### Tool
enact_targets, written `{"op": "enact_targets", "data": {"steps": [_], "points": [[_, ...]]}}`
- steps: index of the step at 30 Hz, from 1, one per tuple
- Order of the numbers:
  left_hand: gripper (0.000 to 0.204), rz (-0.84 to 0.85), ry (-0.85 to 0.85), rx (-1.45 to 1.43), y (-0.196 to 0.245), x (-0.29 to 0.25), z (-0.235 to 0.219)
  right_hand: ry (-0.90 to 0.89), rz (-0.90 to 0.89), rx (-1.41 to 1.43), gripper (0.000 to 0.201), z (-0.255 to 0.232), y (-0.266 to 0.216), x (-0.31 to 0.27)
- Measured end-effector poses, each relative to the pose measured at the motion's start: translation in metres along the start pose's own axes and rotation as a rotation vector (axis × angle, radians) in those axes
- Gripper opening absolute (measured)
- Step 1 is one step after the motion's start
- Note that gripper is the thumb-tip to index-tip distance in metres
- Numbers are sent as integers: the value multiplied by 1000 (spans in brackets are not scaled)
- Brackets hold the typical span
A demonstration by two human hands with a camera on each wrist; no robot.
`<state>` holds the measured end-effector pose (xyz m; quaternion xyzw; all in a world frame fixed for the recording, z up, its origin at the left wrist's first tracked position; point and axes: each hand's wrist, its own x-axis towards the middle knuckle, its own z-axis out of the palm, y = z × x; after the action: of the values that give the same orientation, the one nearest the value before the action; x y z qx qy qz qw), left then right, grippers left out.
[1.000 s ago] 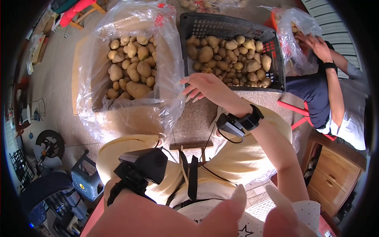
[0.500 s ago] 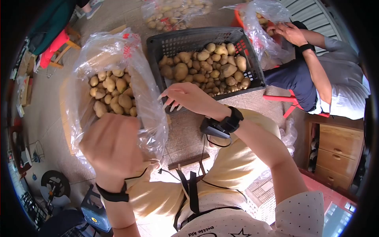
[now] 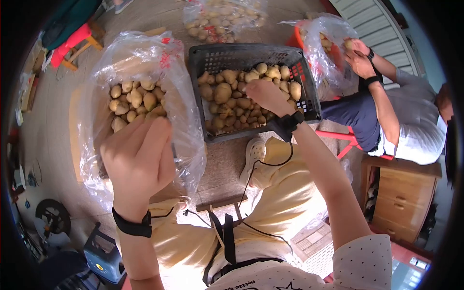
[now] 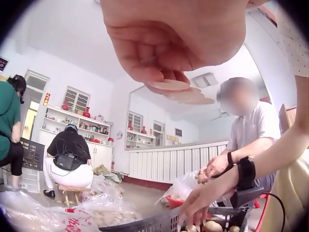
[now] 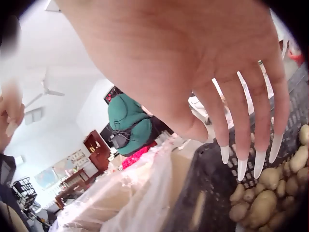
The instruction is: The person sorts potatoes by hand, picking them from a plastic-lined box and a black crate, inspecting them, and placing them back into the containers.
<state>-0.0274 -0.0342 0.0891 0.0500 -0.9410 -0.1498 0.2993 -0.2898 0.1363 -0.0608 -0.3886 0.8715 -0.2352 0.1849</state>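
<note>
My right hand point(image 3: 270, 96) reaches over the potatoes point(image 3: 222, 92) in the black plastic crate point(image 3: 241, 54). In the right wrist view its long-nailed fingers point(image 5: 246, 121) point down, straight and spread, with the tips close over several potatoes. My left hand point(image 3: 137, 159) hovers at the near end of a box lined with clear plastic point(image 3: 186, 130), in front of more potatoes point(image 3: 137, 99). The left wrist view shows its fingers point(image 4: 145, 72) loosely curled, with nothing visible in them.
A person point(image 3: 411, 111) at the right holds a potato point(image 3: 349, 44) beside a red, plastic-lined bucket point(image 3: 298, 36). Beyond the crate lies a clear bag of potatoes point(image 3: 224, 21). A wooden cabinet point(image 3: 398, 198) stands at the right, a blue stool point(image 3: 104, 258) at lower left.
My left hand has come forward from near my chest to the lined box. My right hand has moved from the crate's near left corner to above the potatoes inside it.
</note>
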Motion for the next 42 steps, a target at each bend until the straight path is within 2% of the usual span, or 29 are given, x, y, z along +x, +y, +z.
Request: {"op": "enact_targets", "data": {"steps": [2,3,5,6,8,9,11,13,18,20,21,24,25,29,34,37,40,42], "points": [[10,52,52,41,-4,0,3,-93,33,-131,28,6,24,8],[11,39,21,61,-5,-1,2,-112,8,-135,28,13,43,13],[11,6,4,62,-3,-3,3,-134,95,-170,33,31,82,24],[11,-2,-13,44,-3,-3,3,-148,74,-176,33,38,94,28],[10,-22,-19,57,-4,-4,2,-243,160,-183,35,47,111,33],[10,-34,-36,64,-6,-6,2,-290,181,-93,38,49,115,33],[10,-51,-49,69,-9,-7,3,-291,192,-96,38,60,138,37],[10,-109,-156,118,-11,-10,3,-284,195,-157,38,62,138,44],[8,-209,-237,104,-17,-11,10,-332,79,-321,41,73,122,66],[8,-251,-267,76,-21,-12,13,-318,-14,-395,48,88,128,74],[8,-242,-298,112,-24,-12,13,-417,64,-451,60,95,128,78],[10,-262,-350,149,-33,-14,16,-471,37,-567,71,113,134,79],[11,-280,-366,147,-35,-15,17,-475,-23,-648,76,119,139,79],[13,-293,-380,166,-41,-14,21,-498,-36,-619,73,137,148,79],[13,-293,-442,154,-39,-9,22,-300,-57,-814,59,172,168,79],[13,-266,-437,134,-41,-13,28,-321,-52,-967,54,190,170,82],[13,-323,-420,46,-37,-16,32,-247,-16,-939,51,199,165,84],[13,-320,-422,50,-35,-18,32,-293,-7,-934,47,197,160,83]]}}
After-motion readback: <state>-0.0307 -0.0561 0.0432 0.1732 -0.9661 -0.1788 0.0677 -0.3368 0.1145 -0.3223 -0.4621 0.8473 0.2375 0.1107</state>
